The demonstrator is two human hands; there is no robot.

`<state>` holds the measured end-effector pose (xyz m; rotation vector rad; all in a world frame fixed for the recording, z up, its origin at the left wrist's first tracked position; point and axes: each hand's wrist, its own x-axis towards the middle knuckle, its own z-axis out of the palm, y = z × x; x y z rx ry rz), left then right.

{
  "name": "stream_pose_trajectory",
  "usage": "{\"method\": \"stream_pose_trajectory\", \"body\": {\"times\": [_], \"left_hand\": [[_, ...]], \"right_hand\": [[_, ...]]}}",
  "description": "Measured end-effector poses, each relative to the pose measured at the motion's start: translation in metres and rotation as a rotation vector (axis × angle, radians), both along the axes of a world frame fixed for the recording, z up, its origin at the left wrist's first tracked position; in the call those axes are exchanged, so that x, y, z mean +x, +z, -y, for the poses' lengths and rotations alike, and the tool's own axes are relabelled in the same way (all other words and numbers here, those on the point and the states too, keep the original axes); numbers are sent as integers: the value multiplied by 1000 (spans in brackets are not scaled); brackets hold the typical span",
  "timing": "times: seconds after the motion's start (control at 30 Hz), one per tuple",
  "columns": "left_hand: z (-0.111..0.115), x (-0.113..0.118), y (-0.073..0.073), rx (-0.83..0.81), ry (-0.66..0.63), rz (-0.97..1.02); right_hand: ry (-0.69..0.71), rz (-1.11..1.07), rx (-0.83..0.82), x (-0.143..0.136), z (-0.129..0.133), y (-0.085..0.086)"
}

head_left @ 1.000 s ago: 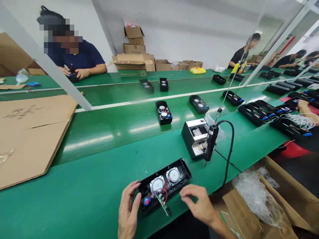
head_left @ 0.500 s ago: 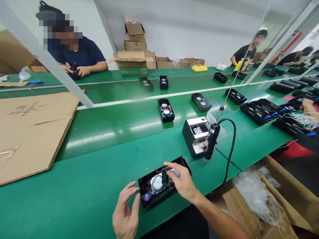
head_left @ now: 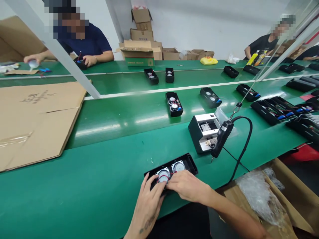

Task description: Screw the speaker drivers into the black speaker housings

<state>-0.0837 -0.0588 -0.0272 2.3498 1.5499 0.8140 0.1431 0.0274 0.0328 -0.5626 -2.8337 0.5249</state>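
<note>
A black speaker housing (head_left: 185, 161) lies open at the near edge of the green table, with two round silver speakers and red wires inside. My left hand (head_left: 149, 202) grips its near left end, thumb at the left speaker. My right hand (head_left: 187, 186) rests on the housing's near wall, fingers curled down into the left part. The small circuit board is hidden under those fingers.
An electric screwdriver (head_left: 221, 141) hangs on a cord to the right, beside a white-topped screw feeder box (head_left: 203, 130). More open housings (head_left: 174, 104) ride the belt behind. A cardboard sheet (head_left: 37, 119) lies left, a carton with plastic wrap (head_left: 259, 196) right. A co-worker (head_left: 83, 44) sits opposite.
My right hand picked up the small circuit board, then lowered it into the housing. My left hand has closed onto the housing's left end. The view has shifted left.
</note>
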Motion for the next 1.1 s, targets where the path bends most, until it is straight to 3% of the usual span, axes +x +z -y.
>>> {"method": "stream_pose_trajectory", "body": {"times": [0.27, 0.47, 0.6, 0.7, 0.83, 0.9, 1.0, 1.1], "left_hand": [[-3, 10, 25, 160, -18, -115], [0, 16, 26, 208, -62, -144], [-8, 12, 20, 252, -89, -142], [-27, 2, 23, 81, -97, -70], [-69, -12, 47, -476, 9, 99], [-91, -17, 61, -661, 29, 175], [-113, -22, 74, -714, 17, 208], [-120, -24, 75, -747, 23, 220]], "right_hand": [[61, 164, -139, 2, -10, 19], [-11, 153, -82, -3, 11, 9], [-42, 165, -54, 0, 11, 7], [-82, 222, -34, -3, 0, 17], [-127, 307, -56, -20, -27, 33], [-150, 321, -132, -30, -45, 40], [-164, 331, -260, -39, -68, 48], [-182, 356, -332, -43, -81, 55]]}}
